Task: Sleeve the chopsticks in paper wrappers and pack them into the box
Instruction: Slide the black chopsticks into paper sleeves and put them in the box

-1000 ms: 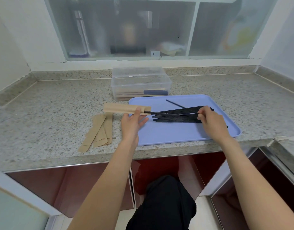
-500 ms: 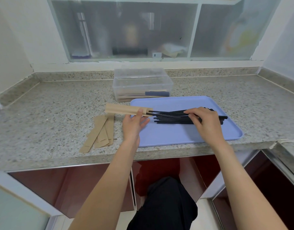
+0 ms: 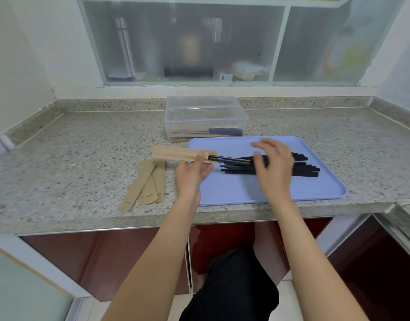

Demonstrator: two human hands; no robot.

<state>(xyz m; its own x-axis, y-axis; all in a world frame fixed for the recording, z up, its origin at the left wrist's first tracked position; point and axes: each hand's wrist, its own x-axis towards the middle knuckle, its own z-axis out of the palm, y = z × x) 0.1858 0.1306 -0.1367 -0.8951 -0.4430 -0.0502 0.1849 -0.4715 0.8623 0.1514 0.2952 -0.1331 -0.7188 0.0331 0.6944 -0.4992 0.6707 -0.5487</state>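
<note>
The right hand (image 3: pixel 272 167) has slid the chopstick pair (image 3: pixel 231 159) deeper toward nine o'clock, pinching it; the left hand (image 3: pixel 192 173) pinches the paper wrapper (image 3: pixel 180 154). Sleeving is nearly done.

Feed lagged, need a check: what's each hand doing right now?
Left hand: holding the paper wrapper.
Right hand: gripping chopsticks at the wrapper's mouth.

Chopstick tips (image 3: pixel 212 158) inside wrapper (image 3: pixel 176 154).

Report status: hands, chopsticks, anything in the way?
Left hand pinches paper wrapper. Right hand feeding chopsticks into it, grip blurred. Loose pile on blue tray. Path to clear box open.
</note>
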